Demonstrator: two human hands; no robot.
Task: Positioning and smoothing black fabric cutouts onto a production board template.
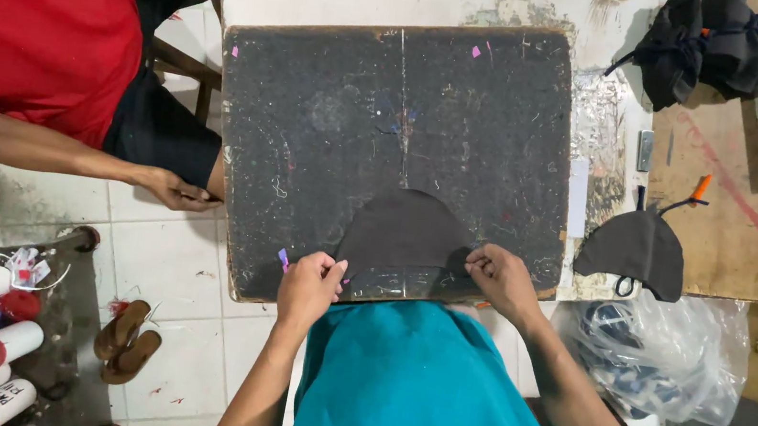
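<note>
Clear plastic bag (669,359), just right of the right hand (504,281): dark bundled items inside. Right hand pinches the dark dome-shaped fabric piece (405,236) at its lower corner; left hand (310,284) pinches the opposite corner, fabric flat on the black board (388,137).

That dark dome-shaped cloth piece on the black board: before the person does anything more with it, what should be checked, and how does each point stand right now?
1. Dark cloth piece lies flat on the black board: ok.
2. Left hand at the piece's lower left edge, fingers pinched there: ok.
3. Right hand at the piece's lower right edge: ok.
4. Lower edge lined up with the board's front edge: cannot tell, the hands hide it.
5. Other person's hand off the work, resting at the board's left side: ok.
6. Board free of scraps: not ok, small pink bits lie on it.
</note>
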